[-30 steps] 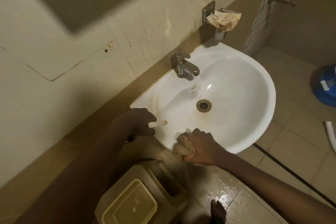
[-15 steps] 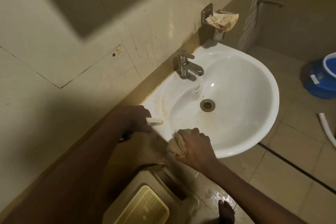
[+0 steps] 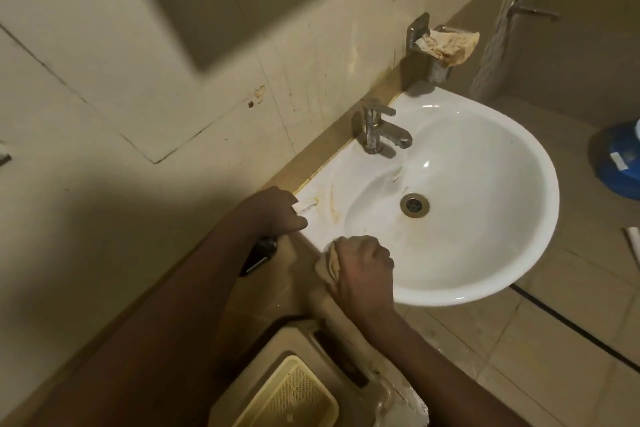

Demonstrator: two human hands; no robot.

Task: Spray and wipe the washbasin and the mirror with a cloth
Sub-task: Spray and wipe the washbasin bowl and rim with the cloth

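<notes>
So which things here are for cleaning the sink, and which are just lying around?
For the job:
- washbasin
- cloth bunched in the right hand
- something pale-tipped in the left hand, too hidden to name

Just lying about:
- crumpled paper in the wall holder
- blue bucket
- yellowish grid lid
- tap, untouched

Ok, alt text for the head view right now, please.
Right hand presses a bunched cloth on the white washbasin's near rim; left hand grips a small object at the stained corner. Tap and drain lie beyond.
</notes>
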